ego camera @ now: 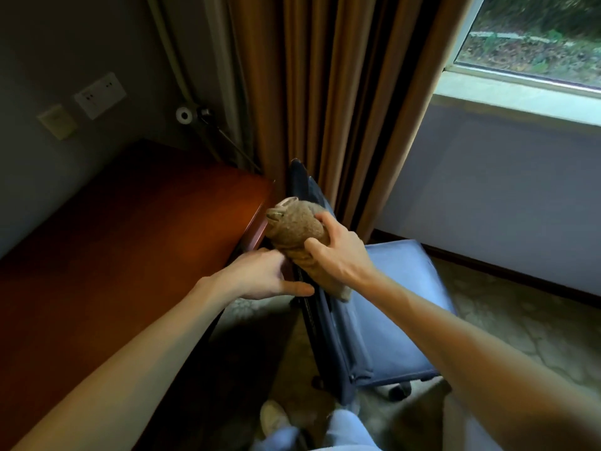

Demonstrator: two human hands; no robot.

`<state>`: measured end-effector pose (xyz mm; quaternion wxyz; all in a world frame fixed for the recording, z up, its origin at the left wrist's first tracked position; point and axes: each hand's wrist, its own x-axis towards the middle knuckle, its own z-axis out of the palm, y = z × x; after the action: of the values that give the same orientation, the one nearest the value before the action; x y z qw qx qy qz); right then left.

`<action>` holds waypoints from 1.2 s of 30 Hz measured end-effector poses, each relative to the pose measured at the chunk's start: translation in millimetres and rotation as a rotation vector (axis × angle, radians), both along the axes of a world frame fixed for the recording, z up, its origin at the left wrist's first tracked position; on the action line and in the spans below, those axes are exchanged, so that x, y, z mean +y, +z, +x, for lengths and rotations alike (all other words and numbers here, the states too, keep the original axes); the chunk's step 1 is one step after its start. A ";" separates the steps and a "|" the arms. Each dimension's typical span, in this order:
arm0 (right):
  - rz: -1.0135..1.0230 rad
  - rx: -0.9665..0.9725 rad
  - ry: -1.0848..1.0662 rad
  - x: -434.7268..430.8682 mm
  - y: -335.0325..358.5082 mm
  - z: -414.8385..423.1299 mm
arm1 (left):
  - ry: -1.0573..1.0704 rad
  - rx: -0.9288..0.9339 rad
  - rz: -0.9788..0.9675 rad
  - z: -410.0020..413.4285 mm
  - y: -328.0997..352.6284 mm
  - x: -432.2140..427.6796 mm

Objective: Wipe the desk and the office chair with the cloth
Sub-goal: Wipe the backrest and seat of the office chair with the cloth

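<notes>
Grey wall with a white plastic socket plate backs the left of the room. Below it runs the reddish-brown polished wooden bench, smooth, with a squared moulded edge.

Just past that edge the left grip reaches to the rear face of the dark blue office chair's backrest. Its fingers are fairly straight and the thumb is out, so it is open and seems only to steady the backrest.

The brown, coarse-woven cloth is bunched into a soft lump on the backrest's upper rim, with a tail hanging down the seat side. The right grip is closed round it, fingers and thumb curled into the fabric from the near side.

The backrest is seen edge-on, standing between the bench and the blue padded seat. Its long axis runs from the far top towards the person. The cloth lies along that line, ahead of the right grip, which is the hand on it. A wiping stroke would likely follow the same line, while the left grip braces the chair on its castors.

Further right hang heavy brown pleated curtains, then a pale-framed window over patterned carpet.
</notes>
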<state>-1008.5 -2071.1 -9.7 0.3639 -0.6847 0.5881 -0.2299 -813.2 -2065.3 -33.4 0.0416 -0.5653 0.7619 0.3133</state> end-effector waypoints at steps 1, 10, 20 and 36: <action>0.000 0.011 0.003 5.5 0.8 -3.7 | -0.012 -0.003 -0.026 -2.5 -1.4 4.0; 0.143 -0.088 0.121 6.4 18.1 -35.8 | -0.027 -0.005 -0.150 -38.0 5.3 60.5; 0.221 -0.091 0.262 82.5 11.5 -100.8 | -0.019 -0.244 -0.441 -111.7 4.6 148.7; 0.097 0.002 0.012 176.2 36.6 -302.6 | -0.488 0.102 -0.494 -281.5 46.1 246.3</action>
<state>-1311.1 -1894.9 26.9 0.3974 -0.6700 0.5948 -0.1985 -1094.7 -1819.0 12.7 -0.0607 -0.3432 0.9285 0.1282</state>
